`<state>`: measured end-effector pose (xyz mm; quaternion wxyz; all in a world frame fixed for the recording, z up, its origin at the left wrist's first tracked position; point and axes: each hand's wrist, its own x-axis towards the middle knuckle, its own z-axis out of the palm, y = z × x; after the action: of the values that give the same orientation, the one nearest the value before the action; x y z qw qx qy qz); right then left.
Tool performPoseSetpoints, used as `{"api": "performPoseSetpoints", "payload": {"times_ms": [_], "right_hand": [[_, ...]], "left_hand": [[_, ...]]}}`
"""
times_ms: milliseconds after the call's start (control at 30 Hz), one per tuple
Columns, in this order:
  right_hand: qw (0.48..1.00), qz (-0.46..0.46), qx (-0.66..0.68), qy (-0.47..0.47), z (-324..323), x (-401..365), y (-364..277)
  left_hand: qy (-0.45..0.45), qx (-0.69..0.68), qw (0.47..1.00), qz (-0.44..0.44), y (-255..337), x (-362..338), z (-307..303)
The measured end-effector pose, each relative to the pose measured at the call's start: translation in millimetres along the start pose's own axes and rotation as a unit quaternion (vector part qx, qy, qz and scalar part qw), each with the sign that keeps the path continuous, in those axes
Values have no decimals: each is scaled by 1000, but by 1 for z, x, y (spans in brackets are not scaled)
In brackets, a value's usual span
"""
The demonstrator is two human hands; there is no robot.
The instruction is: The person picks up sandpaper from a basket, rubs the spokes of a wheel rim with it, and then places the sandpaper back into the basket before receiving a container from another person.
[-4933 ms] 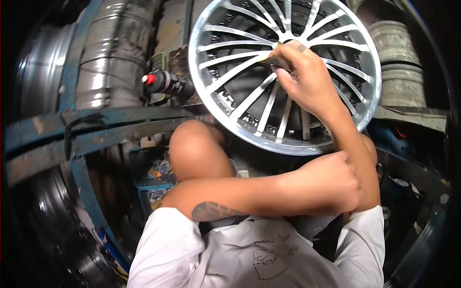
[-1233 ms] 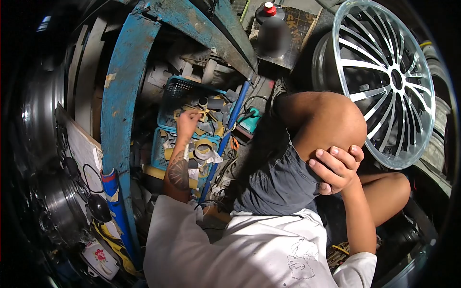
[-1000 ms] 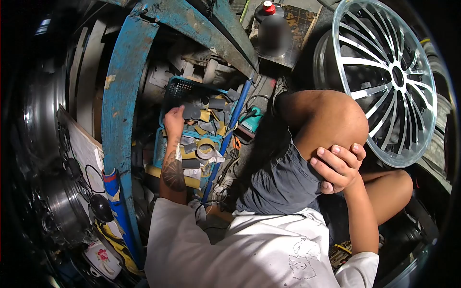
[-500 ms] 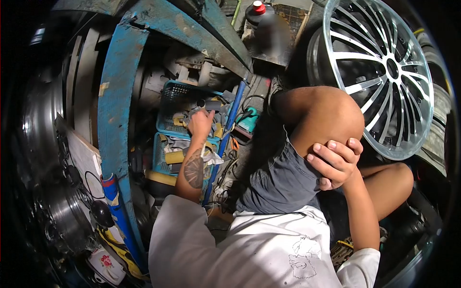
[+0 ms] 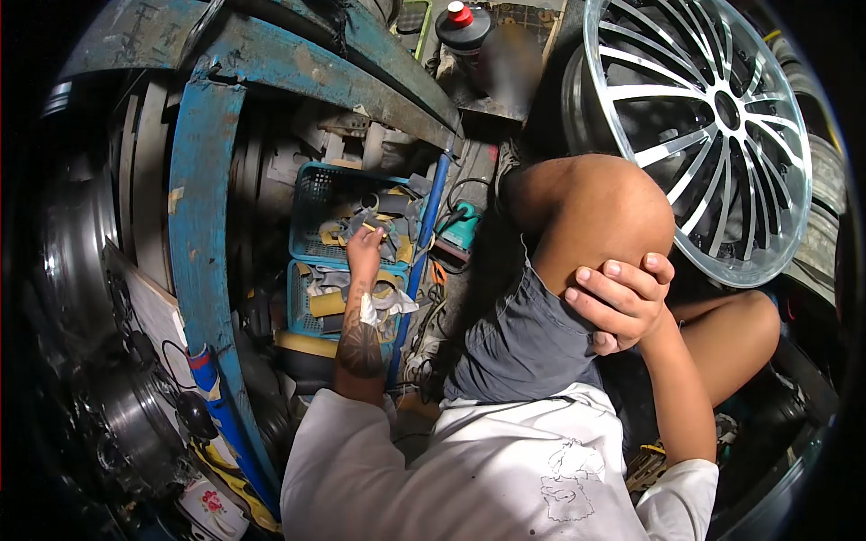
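Observation:
My left hand (image 5: 364,242) is over the rear blue plastic basket (image 5: 296,221), its fingertips pinched on a piece of sandpaper (image 5: 375,225) with a yellowish back. Around it in the basket lie more grey and yellow sandpaper scraps (image 5: 397,203), some of them curled. Below my wrist, a second blue basket (image 5: 294,307) holds rolled and folded pieces. My right hand (image 5: 622,302) is wrapped around my bent leg just under the knee (image 5: 622,203), fingers curled over it.
A multi-spoke alloy wheel (image 5: 695,135) leans at the right. The blue metal frame (image 5: 207,207) stands left of the baskets. A green power sander (image 5: 462,227) lies on the floor near cables. A dark bottle with a red cap (image 5: 463,32) stands at the back.
My left hand has drawn back slightly from the scraps and now pinches a sandpaper piece. My right hand stays on the leg. The view has shifted a little.

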<state>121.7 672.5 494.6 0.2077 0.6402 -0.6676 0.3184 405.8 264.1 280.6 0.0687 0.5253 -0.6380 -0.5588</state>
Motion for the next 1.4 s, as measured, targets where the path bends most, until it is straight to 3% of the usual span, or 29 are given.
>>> {"api": "performPoseSetpoints", "payload": {"times_ms": [267,467,567,667,767,867,900,967,1067,1100,1133,1167,1233,1267,1400], "right_hand": [[1000,-12,6,-7,0,-2,1],[1000,10,1,-9,-2,0,-2],[1000,10,2,-7,-1,0,-2],[1000,10,1,-2,-1,1,-1],[1000,1,7,-1,0,0,-1],[1000,-16,14,-3,1,-4,1],[1000,-18,15,-1,1,-4,2],[1000,-22,17,3,2,-5,2],[999,-28,19,6,3,-5,4],[999,-30,19,7,3,-4,5],[999,-31,19,9,4,-3,5],[999,-32,19,10,4,-3,5],[999,-29,19,7,3,-3,4],[999,-26,18,4,3,-4,3],[1000,-26,14,-2,1,-5,4]], "left_hand": [[-6,25,998,61,-9,-14,7],[-11,-136,991,-7,-6,-13,10],[-27,-227,969,-94,2,-20,11],[-38,-253,961,-102,14,-33,20],[7,-174,979,-109,27,-35,14],[113,124,986,-6,26,-8,-23],[196,294,918,180,36,-4,-35],[275,347,885,149,66,-2,-51],[344,528,728,271,79,10,-40],[263,523,770,252,86,7,-21],[178,462,789,362,79,8,-4],[69,431,804,403,80,4,19],[-36,482,766,424,59,1,58],[-67,496,785,365,52,1,70],[-22,513,805,297,23,16,93]]}}
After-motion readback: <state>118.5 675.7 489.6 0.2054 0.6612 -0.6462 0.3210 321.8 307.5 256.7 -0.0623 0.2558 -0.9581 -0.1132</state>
